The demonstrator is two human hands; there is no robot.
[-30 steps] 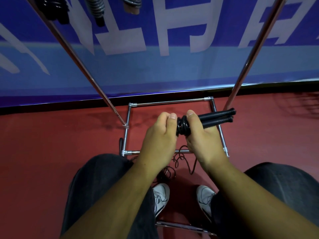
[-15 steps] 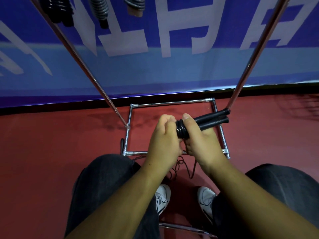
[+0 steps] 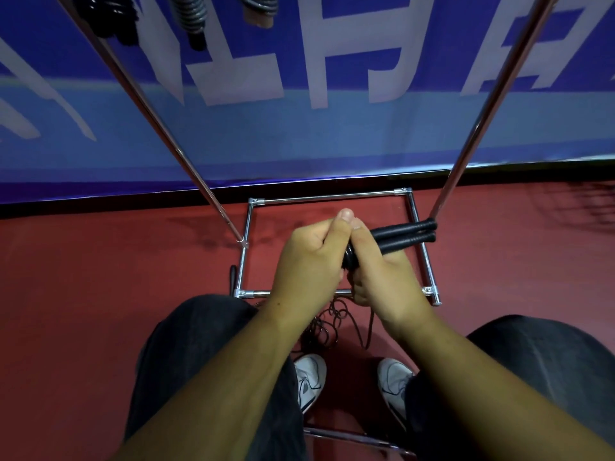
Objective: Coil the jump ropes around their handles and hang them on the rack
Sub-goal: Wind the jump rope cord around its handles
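Here we are at the rack (image 3: 482, 121), and everything is happening right over its chrome base frame (image 3: 329, 196) on the red floor (image 3: 100, 277). The person sits on the near side of that frame, knees in dark trousers (image 3: 206, 344), white shoes (image 3: 309, 377) planted just short of its near bar.

The jump rope (image 3: 349, 259) is up in both hands, held above the middle of the frame. The right hand (image 3: 382, 271) has its fingers wrapped round the two black handles (image 3: 406, 236), which lie side by side with their free ends poking out over the frame's right bar. The left hand (image 3: 309, 257) is pressed right up against it, fingers curled tight at the black coil of rope where the handles begin, thumb on top and touching the right thumb. Only a sliver of that coil shows between the two fists.

Below the hands the loose cord (image 3: 329, 322) drops to the floor and lies in a tangle of small loops at the frame's near bar, between it and the shoes.

Two slanting chrome poles rise from the frame's side bars, and high above its left side several coiled ropes (image 3: 189, 15) hang at the top edge of view. Beyond the frame's far bar runs a blue banner (image 3: 299, 134) with large pale lettering. A small dark object (image 3: 233, 277) lies just outside the frame's left bar; I can't tell what it is.
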